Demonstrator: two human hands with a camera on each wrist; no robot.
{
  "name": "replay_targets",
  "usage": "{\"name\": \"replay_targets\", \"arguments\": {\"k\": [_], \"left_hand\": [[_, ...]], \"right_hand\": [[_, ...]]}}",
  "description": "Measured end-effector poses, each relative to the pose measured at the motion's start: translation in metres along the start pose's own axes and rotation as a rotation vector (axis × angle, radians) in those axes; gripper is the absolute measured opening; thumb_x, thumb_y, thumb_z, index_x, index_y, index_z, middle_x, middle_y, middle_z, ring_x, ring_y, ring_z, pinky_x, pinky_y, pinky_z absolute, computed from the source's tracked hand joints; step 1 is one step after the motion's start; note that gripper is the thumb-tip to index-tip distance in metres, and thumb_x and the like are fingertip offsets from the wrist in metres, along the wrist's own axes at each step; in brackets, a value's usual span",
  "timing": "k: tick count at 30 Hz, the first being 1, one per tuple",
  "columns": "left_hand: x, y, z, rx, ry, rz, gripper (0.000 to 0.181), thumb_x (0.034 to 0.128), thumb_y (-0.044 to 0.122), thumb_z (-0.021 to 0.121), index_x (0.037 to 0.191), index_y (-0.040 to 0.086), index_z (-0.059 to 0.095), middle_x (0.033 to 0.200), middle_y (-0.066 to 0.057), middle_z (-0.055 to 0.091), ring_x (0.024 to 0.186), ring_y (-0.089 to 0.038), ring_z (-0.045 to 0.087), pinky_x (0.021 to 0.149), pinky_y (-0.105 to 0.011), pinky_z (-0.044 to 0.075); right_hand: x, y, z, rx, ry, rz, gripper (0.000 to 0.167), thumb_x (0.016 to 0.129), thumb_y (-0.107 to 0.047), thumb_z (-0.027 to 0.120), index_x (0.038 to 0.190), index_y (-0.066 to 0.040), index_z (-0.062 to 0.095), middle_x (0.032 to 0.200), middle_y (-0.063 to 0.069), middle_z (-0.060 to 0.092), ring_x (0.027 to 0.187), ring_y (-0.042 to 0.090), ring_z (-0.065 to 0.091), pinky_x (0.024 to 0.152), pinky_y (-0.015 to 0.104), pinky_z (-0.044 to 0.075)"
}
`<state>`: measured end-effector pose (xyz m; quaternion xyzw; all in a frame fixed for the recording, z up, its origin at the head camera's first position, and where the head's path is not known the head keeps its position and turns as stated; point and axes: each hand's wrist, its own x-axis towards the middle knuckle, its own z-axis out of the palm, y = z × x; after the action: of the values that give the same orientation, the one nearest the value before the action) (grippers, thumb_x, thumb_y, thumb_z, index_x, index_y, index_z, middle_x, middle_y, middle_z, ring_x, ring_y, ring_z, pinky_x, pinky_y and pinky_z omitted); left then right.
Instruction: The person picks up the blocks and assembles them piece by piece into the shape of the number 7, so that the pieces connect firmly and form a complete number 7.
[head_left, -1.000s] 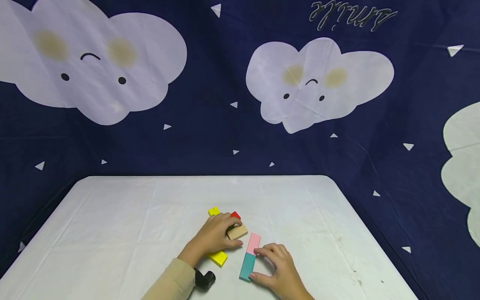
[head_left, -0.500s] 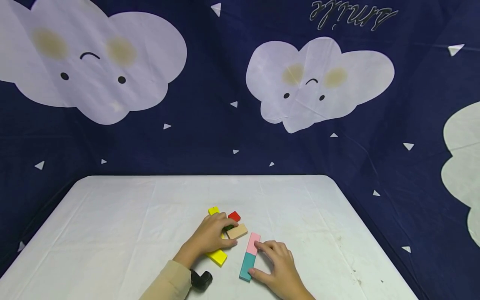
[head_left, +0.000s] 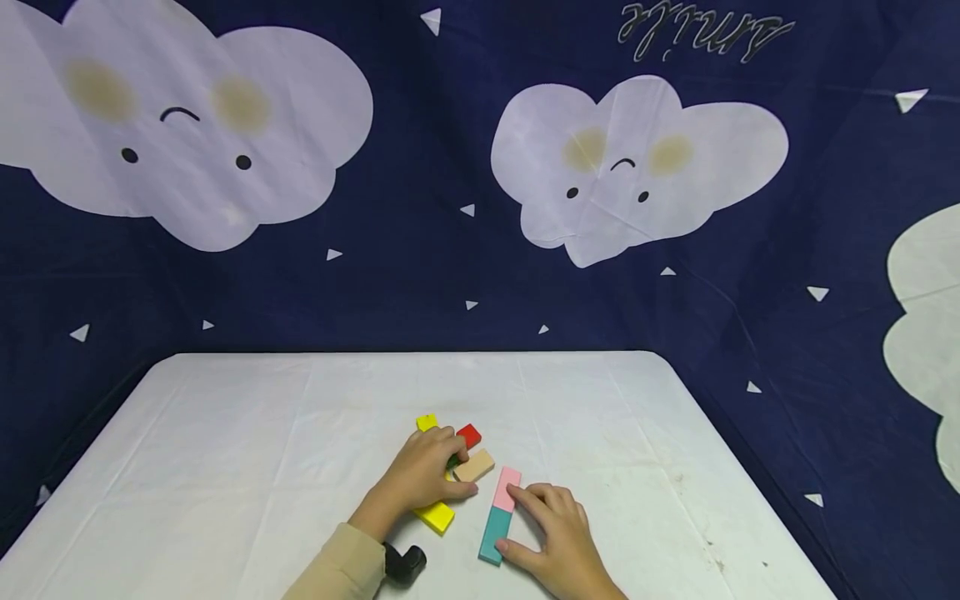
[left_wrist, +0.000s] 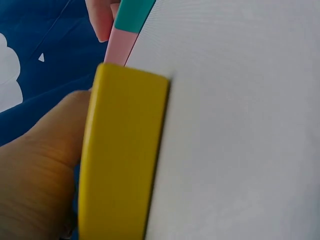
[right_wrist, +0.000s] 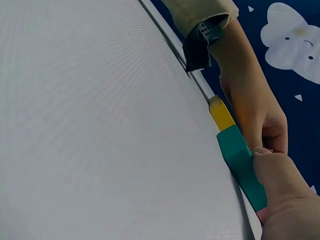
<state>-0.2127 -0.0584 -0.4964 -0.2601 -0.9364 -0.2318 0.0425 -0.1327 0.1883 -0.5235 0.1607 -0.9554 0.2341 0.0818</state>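
In the head view my left hand (head_left: 420, 472) arches over a group of blocks. Its thumb is stretched out, apart from the fingers. Yellow pieces (head_left: 436, 517) show in front of and behind it, and a bit of green block (head_left: 453, 460) under the fingers; the rest is hidden. Beside its fingertips lie a plain wooden block (head_left: 475, 466) and a red block (head_left: 469, 435). My right hand (head_left: 557, 536) touches the right side of a pink block (head_left: 506, 488) with a finger and a teal block (head_left: 495, 535) with the thumb. Those two blocks lie end to end.
A white-covered table (head_left: 300, 433) carries the blocks. Behind it hangs a dark blue cloth (head_left: 427, 275) with printed clouds. A black device (head_left: 405, 564) sits at the left wrist, near the beige sleeve (head_left: 341, 567).
My left hand has drawn back slightly to the left, uncovering more of the red and wooden blocks. My right-hand finger has moved a little up along the pink block. The visible blocks stay put.
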Motion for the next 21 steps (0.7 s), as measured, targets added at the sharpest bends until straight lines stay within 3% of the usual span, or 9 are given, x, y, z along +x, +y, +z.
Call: {"name": "replay_targets", "arguments": {"k": [3, 6, 10, 15, 21], "left_hand": [[0.001, 0.001, 0.0, 0.009, -0.008, -0.004, 0.043, 0.0745, 0.057, 0.079, 0.1, 0.026, 0.063, 0.09, 0.011, 0.055, 0.089, -0.011, 0.053, 0.084, -0.035, 0.042], [0.002, 0.002, -0.001, -0.012, -0.032, -0.003, 0.052, 0.0739, 0.056, 0.08, 0.114, 0.027, 0.065, 0.105, 0.007, 0.064, 0.104, -0.018, 0.059, 0.094, -0.042, 0.042], [0.002, 0.002, -0.004, -0.043, -0.084, 0.0, 0.056, 0.0762, 0.049, 0.079, 0.127, 0.03, 0.064, 0.123, 0.001, 0.065, 0.12, -0.026, 0.057, 0.1, -0.048, 0.038], [0.006, 0.004, -0.01, -0.062, -0.15, -0.014, 0.055, 0.0787, 0.045, 0.08, 0.13, 0.034, 0.063, 0.126, 0.002, 0.065, 0.116, -0.024, 0.056, 0.096, -0.044, 0.036], [0.012, 0.006, -0.015, -0.069, -0.229, -0.044, 0.065, 0.0747, 0.05, 0.083, 0.134, 0.036, 0.06, 0.129, 0.002, 0.064, 0.112, -0.021, 0.054, 0.096, -0.042, 0.037]], "right_hand": [[0.0, 0.001, 0.0, 0.001, 0.006, -0.005, 0.07, 0.079, -0.076, 0.061, 0.137, -0.036, 0.058, 0.12, -0.019, 0.051, 0.115, 0.005, 0.042, 0.094, 0.043, 0.038], [-0.001, 0.002, 0.001, -0.005, 0.016, -0.014, 0.069, 0.079, -0.076, 0.06, 0.137, -0.037, 0.058, 0.12, -0.02, 0.051, 0.114, 0.004, 0.042, 0.094, 0.042, 0.038], [-0.001, 0.002, 0.001, -0.008, 0.012, -0.008, 0.07, 0.079, -0.077, 0.06, 0.137, -0.037, 0.058, 0.12, -0.019, 0.051, 0.114, 0.004, 0.042, 0.093, 0.042, 0.038], [-0.001, 0.001, -0.001, -0.005, 0.004, 0.0, 0.07, 0.079, -0.077, 0.06, 0.137, -0.037, 0.058, 0.121, -0.019, 0.051, 0.115, 0.004, 0.042, 0.094, 0.042, 0.037], [-0.001, 0.002, 0.0, -0.02, 0.004, 0.0, 0.069, 0.08, -0.077, 0.059, 0.137, -0.038, 0.057, 0.121, -0.018, 0.052, 0.115, 0.005, 0.042, 0.094, 0.043, 0.038]]}}
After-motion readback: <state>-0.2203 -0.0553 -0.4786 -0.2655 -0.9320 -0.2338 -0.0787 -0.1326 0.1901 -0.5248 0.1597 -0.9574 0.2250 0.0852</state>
